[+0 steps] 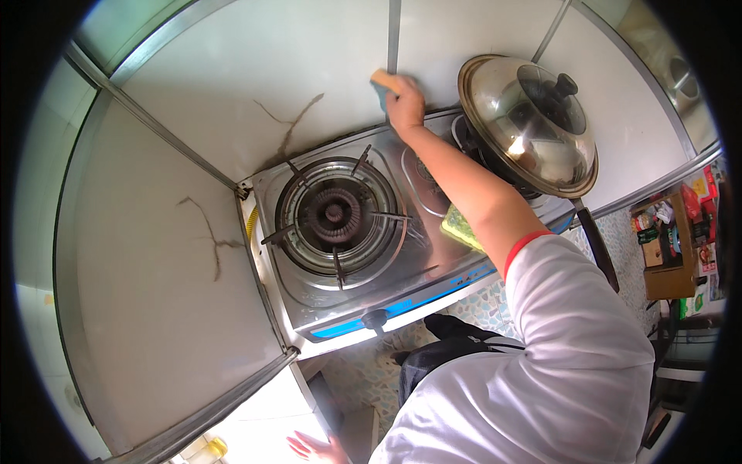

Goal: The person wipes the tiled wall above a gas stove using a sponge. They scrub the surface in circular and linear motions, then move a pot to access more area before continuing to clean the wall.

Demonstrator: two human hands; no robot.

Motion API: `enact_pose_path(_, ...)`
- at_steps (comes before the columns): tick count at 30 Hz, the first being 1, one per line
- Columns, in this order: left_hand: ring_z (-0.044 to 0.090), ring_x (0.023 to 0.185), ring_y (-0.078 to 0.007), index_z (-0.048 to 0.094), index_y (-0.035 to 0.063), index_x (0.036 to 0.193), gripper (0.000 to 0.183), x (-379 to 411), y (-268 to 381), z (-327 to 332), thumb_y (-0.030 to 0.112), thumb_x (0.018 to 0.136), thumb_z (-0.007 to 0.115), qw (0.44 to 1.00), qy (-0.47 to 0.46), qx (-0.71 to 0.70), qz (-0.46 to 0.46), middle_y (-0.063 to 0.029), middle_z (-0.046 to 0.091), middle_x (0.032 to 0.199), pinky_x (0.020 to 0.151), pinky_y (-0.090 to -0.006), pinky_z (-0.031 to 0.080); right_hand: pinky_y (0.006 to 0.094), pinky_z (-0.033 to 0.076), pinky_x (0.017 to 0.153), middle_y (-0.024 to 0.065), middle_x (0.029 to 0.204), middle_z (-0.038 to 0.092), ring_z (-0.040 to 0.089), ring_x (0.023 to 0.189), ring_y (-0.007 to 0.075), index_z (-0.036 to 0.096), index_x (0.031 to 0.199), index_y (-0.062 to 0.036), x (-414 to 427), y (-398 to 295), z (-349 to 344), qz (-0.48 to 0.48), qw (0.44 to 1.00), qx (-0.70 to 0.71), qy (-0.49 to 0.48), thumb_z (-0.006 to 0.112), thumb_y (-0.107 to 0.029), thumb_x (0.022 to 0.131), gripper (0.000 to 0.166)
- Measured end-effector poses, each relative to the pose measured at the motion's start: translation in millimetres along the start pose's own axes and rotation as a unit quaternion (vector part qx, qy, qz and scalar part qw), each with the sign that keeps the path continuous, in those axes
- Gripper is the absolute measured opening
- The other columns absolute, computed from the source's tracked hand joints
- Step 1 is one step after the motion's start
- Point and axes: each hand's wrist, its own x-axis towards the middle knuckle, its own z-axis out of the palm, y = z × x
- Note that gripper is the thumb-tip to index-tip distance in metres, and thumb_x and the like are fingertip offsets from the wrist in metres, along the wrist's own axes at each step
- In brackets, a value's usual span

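My right hand (404,103) grips a sponge (384,84), orange-yellow on one side and blue-green on the other, against the white back panel (348,52) near its metal seam strip. Both hand and sponge are slightly blurred. Below stands a stainless steel gas stove (371,296), its left burner (334,213) uncovered. A yellow-green cloth or pad (461,227) lies on the stove, partly behind my right forearm. Near the bottom edge my left hand (316,448) rests at or over a bright white surface, fingers spread, holding nothing visible.
A pan with a domed metal lid (522,127) covers the right burner, its dark handle (597,249) pointing towards me. Dark cracks or stains mark the back panel and the left side panel (168,301). A cardboard box (669,281) of goods stands at the right.
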Motion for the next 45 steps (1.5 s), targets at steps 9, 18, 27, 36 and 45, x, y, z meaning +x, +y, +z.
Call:
enact_pose_path(9,0.027,0.131,-0.042,0.031,0.0003,0.14,0.083,5,7,-15,0.055,0.081,0.053,0.998,-0.05,0.032,-0.012,-0.0253,0.032,0.142,0.107,-0.054,0.022,0.0426,0.047,0.078,0.0133,0.09,0.062,0.057,0.09,0.0347,0.064,0.09,-0.007,-14,9,-7,-0.04,0.991,-0.09,-0.086,0.057,-0.002,0.071,0.02)
enact_pose_path(18,0.025,0.134,-0.0398,0.029,0.0022,0.142,0.085,4,3,-9,0.057,0.081,0.051,0.998,-0.053,0.024,-0.009,-0.0227,0.032,0.143,0.108,-0.0536,0.021,0.0395,0.044,0.082,0.0092,0.096,0.059,0.053,0.095,0.0341,0.062,0.103,-0.0161,-13,11,-21,-0.084,0.985,-0.127,-0.083,0.065,-0.001,0.067,0.039)
enact_pose_path(27,0.03,0.131,-0.0416,0.03,-0.0028,0.139,0.079,3,-10,6,0.055,0.087,0.043,0.999,-0.001,0.023,0.039,-0.0263,0.033,0.141,0.107,-0.0533,0.024,0.0437,0.047,0.079,0.0181,0.096,0.065,0.06,0.09,0.0364,0.066,0.098,-0.007,8,40,25,-0.011,0.847,-0.193,-0.495,0.069,-0.03,0.077,0.032)
enact_pose_path(36,0.031,0.13,-0.0427,0.03,-0.0041,0.139,0.078,-8,-17,24,0.054,0.089,0.042,0.997,0.024,0.053,0.04,-0.0264,0.035,0.14,0.107,-0.054,0.024,0.0414,0.047,0.078,0.0097,0.098,0.059,0.056,0.095,0.0325,0.062,0.1,-0.0121,7,7,-44,0.054,0.991,-0.123,0.002,0.064,-0.007,0.073,0.027)
enact_pose_path(45,0.029,0.131,-0.0419,0.029,0.0008,0.141,0.079,-1,-11,17,0.057,0.087,0.046,1.0,0.015,0.018,0.015,-0.0256,0.033,0.141,0.106,-0.0545,0.024,0.042,0.047,0.078,0.008,0.099,0.066,0.061,0.092,0.03,0.065,0.1,-0.0207,-24,42,30,0.066,0.931,-0.232,-0.275,0.058,-0.005,0.071,0.034)
